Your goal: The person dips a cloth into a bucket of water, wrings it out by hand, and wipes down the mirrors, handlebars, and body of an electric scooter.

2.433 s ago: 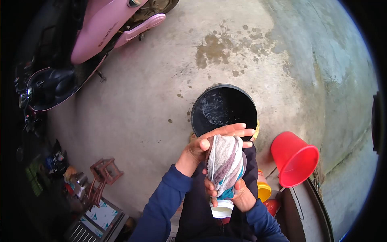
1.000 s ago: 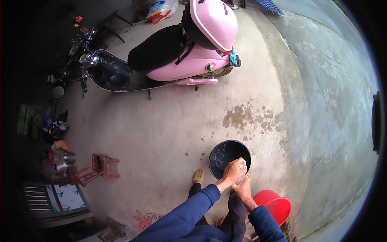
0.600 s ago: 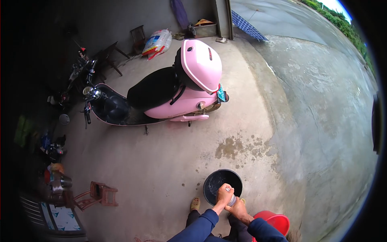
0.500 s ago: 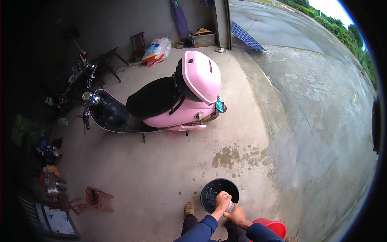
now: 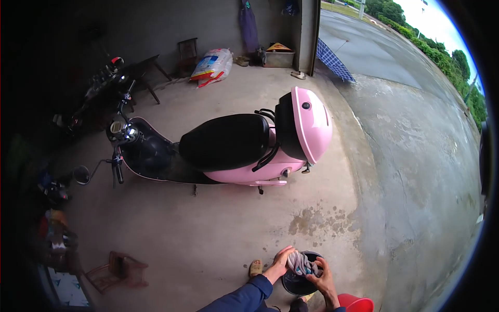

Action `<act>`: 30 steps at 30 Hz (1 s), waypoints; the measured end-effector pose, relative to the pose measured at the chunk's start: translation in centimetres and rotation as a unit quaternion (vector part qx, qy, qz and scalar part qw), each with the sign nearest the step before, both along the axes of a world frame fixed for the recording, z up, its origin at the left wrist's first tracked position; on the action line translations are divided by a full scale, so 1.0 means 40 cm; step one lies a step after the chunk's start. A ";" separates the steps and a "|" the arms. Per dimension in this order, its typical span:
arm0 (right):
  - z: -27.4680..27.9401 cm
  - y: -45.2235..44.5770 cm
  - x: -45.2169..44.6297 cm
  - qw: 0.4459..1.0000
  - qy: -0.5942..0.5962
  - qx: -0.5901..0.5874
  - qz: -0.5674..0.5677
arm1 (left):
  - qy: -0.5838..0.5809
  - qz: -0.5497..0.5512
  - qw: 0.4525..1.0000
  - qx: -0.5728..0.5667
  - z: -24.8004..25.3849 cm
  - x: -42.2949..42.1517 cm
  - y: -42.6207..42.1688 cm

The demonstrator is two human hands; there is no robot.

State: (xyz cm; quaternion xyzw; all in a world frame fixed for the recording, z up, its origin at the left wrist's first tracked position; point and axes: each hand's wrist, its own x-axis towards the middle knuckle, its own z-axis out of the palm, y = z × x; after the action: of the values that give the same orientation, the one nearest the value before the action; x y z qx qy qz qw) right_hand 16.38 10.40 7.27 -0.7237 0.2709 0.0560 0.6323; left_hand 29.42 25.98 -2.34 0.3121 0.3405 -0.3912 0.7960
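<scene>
A crumpled, twisted grey-white cloth (image 5: 300, 263) is stretched between my two hands over a black bucket (image 5: 294, 287). My left hand (image 5: 281, 260) is closed around its left end. On the other side, my right hand (image 5: 325, 281) grips the right end with curled fingers, where bluish patches show in the fabric. The bucket stands on the floor by my feet, and the cloth and hands cover much of its opening. A red plastic basin (image 5: 355, 303) sits just right of the bucket, cut off by the frame's lower edge.
A pink scooter (image 5: 244, 174) with a black seat stands ahead. At lower left is a small wooden chair (image 5: 120, 273). Wet spots (image 5: 317, 221) mark the concrete. Full sacks (image 5: 213, 66) rest by the back wall, and a blue checked umbrella (image 5: 334, 61) lies open near the doorway.
My hands have moved apart, and more of the cloth shows between them; before, they were close together around it. The view has shifted, so the scooter appears larger and lower.
</scene>
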 end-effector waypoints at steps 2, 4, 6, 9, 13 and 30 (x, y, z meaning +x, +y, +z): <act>0.067 0.054 0.102 0.999 -0.030 0.010 -0.003 | 0.013 -0.104 0.994 -0.033 0.098 0.111 0.154; 0.156 0.124 0.210 0.996 -0.044 0.067 -0.050 | 0.000 -0.263 0.959 -0.108 0.188 0.185 0.272; 0.194 0.187 0.309 0.983 -0.105 0.124 -0.090 | -0.020 -0.230 0.965 -0.124 0.257 0.231 0.377; 0.201 0.243 0.442 0.981 -0.105 0.147 -0.073 | -0.189 -0.242 0.950 -0.061 0.376 0.272 0.464; 0.187 0.328 0.601 0.988 -0.139 0.055 -0.049 | -0.470 -0.208 0.817 0.261 0.348 0.329 0.503; 0.435 0.327 0.998 0.916 -0.139 -0.127 0.354 | -0.571 0.067 0.635 0.516 0.569 0.683 0.467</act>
State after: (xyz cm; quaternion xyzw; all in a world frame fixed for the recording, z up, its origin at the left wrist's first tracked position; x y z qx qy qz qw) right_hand 56.31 23.47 24.68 -0.8470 -0.0886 0.1403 0.5050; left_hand 56.74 44.67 20.42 0.8094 -0.0156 0.1592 0.5650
